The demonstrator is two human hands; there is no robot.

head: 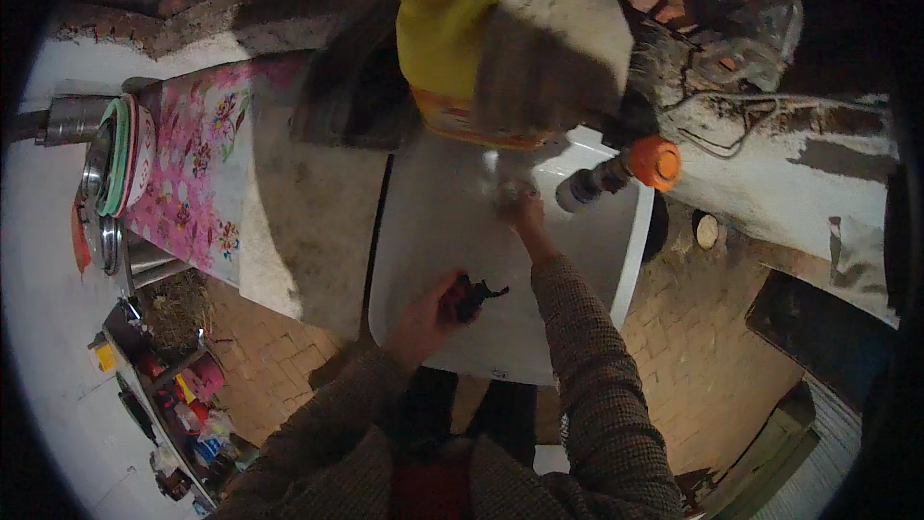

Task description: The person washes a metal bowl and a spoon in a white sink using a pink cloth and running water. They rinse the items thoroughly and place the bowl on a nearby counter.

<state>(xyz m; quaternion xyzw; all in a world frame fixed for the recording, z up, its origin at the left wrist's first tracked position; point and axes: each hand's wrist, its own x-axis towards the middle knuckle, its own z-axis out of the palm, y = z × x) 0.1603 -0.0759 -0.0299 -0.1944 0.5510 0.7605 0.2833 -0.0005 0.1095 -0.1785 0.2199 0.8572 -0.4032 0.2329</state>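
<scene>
My left hand [433,318] is above the near left part of a white tabletop [491,347]. Its fingers grip a small black plastic piece [469,297] with a curved, lever-like arm jutting to the right. Farther forward, my right hand [527,215] reaches over the same top and holds a clear object [514,189], too blurred to name more exactly. Right of that hand is a small bottle [577,191] with a dark body. A round orange cap [655,163] shows just beyond it; whether the two are joined I cannot tell.
A yellow plastic jug [440,50] and a pale bulky container [570,36] stand at the back. To the left is a table with a pink floral cover [195,166], stacked basins [123,155] at its end. A low shelf [180,404] holds several goods. Paving [678,332] covers the floor.
</scene>
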